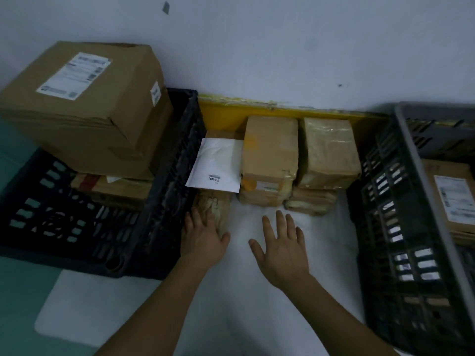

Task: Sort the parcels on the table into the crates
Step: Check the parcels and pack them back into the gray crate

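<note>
Several taped brown parcels stand on the white table [241,291] between two crates. A white mailer [218,164] lies on top of a low brown parcel [214,204] beside the black left crate [164,201]. My left hand [203,237] rests with straight fingers on that low parcel's near end. My right hand [280,250] hovers flat and spread over the table, just short of a stack of two parcels [270,155]. Another stack of two parcels [327,152] stands to its right.
The left crate holds a big cardboard box [84,104] on flatter parcels. A grey crate [411,227] at the right holds a labelled parcel [452,196]. A yellow board [257,111] runs along the wall behind the parcels. Green floor shows at the left.
</note>
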Available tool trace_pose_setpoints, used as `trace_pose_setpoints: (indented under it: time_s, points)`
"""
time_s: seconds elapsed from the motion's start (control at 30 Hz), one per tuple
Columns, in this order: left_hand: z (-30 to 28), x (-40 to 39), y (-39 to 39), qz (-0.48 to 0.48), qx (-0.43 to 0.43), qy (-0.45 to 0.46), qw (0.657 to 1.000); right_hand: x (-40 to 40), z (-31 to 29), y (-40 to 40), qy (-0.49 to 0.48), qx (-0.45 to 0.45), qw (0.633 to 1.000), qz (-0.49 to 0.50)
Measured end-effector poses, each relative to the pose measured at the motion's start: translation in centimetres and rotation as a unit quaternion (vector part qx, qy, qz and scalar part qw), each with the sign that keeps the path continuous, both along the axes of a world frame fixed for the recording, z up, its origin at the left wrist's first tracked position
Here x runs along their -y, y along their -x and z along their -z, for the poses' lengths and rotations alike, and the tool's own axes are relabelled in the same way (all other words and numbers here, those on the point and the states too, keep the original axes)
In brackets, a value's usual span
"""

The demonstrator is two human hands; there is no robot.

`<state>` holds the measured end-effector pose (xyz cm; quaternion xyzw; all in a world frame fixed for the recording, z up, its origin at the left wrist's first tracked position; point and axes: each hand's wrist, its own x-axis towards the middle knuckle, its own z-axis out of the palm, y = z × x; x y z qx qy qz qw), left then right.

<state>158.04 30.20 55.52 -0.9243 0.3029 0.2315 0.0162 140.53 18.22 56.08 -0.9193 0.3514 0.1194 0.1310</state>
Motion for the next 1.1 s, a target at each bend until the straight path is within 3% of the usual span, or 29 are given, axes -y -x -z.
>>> trace_pose_setpoints:
  time_s: [0.4,0.7,0.8,0.9,1.03,1.1]
  points:
    - [2.5,1.1,-2.1,-0.050,0.039,0.059,0.996,-1.2,0.8,0.3,0.000,0.003,0.999,0.033]
    - [2.4,-1.9,0.2,-0.077,-0.100,0.154,0.980,-2.9,1.2,0.3,-0.026,-0.014,0.997,0.065]
    - [0.6,-3.0,1.1,-0.157,-0.187,0.249,0.937,-3.1,0.5,0.8,-0.072,0.038,0.991,0.106]
    - [-1.5,-4.0,2.7,-0.214,-0.291,0.361,0.860,-3.1,-1.0,1.7,-0.194,0.141,0.954,0.181]
    - [-4.7,-3.8,4.4,-0.245,-0.427,0.462,0.738,-3.5,-4.3,2.2,-0.435,0.298,0.810,0.257]
    - [-6.3,-3.1,4.9,-0.216,-0.470,0.476,0.711,-3.6,-5.7,2.2,-0.484,0.338,0.769,0.245]
